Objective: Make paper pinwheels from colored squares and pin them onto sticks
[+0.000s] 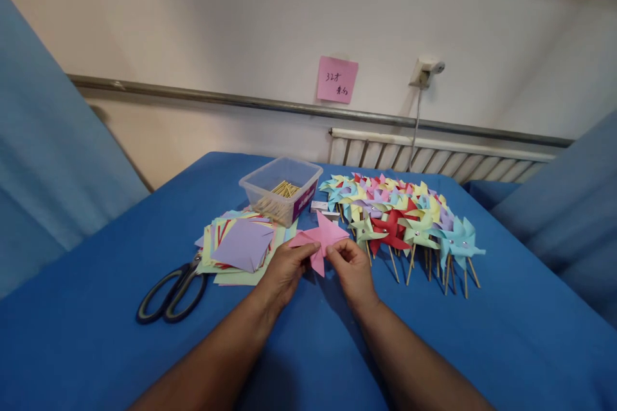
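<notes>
Both my hands hold a pink paper sheet (322,237) cut into pointed flaps, just above the blue table (96,334). My left hand (284,270) pinches its left flap with fingers closed. My right hand (351,266) pinches the lower right part between thumb and fingers. A stack of coloured paper squares (241,245), purple on top, lies just left of my left hand. Rows of finished paper pinwheels (405,218) on wooden sticks lie to the right of my right hand.
Black-handled scissors (173,292) lie at the left of the paper stack. A clear plastic box (282,189) with wooden sticks stands behind the stack. A small white item (322,207) lies beside it. A pink note (337,79) hangs on the wall; blue cushions flank the table.
</notes>
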Action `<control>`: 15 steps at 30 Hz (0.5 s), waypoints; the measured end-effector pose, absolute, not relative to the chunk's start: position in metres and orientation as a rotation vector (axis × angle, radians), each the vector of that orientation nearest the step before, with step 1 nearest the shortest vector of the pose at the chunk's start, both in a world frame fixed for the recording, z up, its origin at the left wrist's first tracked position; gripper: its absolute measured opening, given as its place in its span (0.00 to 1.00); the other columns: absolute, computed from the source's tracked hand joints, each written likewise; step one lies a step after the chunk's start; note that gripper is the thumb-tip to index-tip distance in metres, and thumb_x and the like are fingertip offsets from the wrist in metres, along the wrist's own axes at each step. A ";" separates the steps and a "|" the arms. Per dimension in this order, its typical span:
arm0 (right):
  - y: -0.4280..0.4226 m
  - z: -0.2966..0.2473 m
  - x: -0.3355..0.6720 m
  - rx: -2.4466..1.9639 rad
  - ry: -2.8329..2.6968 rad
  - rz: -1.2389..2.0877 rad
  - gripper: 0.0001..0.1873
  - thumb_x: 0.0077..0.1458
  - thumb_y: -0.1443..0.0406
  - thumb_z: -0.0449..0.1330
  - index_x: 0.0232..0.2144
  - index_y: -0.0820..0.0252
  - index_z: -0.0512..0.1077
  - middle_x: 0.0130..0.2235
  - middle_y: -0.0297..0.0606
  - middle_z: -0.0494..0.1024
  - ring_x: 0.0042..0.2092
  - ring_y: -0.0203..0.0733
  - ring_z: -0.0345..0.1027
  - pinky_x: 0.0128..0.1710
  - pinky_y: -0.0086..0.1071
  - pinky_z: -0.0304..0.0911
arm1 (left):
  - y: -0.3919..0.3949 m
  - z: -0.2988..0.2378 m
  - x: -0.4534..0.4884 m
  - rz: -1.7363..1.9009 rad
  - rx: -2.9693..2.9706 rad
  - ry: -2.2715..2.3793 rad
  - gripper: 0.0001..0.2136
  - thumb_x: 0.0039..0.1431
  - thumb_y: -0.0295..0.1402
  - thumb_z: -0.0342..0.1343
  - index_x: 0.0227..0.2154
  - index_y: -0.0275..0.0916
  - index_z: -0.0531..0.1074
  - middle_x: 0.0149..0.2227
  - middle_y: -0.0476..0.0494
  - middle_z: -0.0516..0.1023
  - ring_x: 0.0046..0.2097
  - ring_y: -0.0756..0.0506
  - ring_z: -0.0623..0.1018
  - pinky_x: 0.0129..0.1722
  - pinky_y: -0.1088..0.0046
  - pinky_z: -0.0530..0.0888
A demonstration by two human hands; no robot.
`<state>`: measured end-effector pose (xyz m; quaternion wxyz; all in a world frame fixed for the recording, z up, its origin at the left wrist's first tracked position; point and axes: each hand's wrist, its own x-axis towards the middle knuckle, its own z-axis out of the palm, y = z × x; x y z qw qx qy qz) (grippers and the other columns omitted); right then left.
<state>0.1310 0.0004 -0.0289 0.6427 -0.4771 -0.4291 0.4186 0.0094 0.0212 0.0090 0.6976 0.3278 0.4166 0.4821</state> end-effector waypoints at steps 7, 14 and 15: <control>0.001 -0.031 0.132 -1.119 -1.002 0.920 0.11 0.46 0.60 0.62 0.22 0.61 0.67 0.23 0.30 0.70 0.26 0.34 0.61 0.28 0.28 0.57 | 0.021 0.006 0.009 1.076 0.757 0.947 0.07 0.38 0.28 0.67 0.23 0.35 0.76 0.24 0.49 0.76 0.28 0.50 0.73 0.31 0.75 0.70; 0.000 -0.027 0.131 -1.126 -0.996 0.946 0.11 0.46 0.59 0.62 0.22 0.61 0.68 0.23 0.31 0.70 0.26 0.34 0.61 0.28 0.28 0.57 | 0.022 0.006 0.010 1.073 0.767 0.973 0.09 0.36 0.29 0.67 0.23 0.35 0.76 0.23 0.48 0.77 0.26 0.50 0.73 0.30 0.75 0.69; 0.000 -0.026 0.130 -1.127 -0.988 0.954 0.12 0.45 0.59 0.63 0.22 0.61 0.68 0.23 0.31 0.70 0.25 0.33 0.60 0.28 0.28 0.57 | 0.022 0.007 0.010 1.070 0.770 0.976 0.08 0.35 0.29 0.67 0.23 0.35 0.76 0.23 0.48 0.76 0.26 0.50 0.73 0.29 0.75 0.69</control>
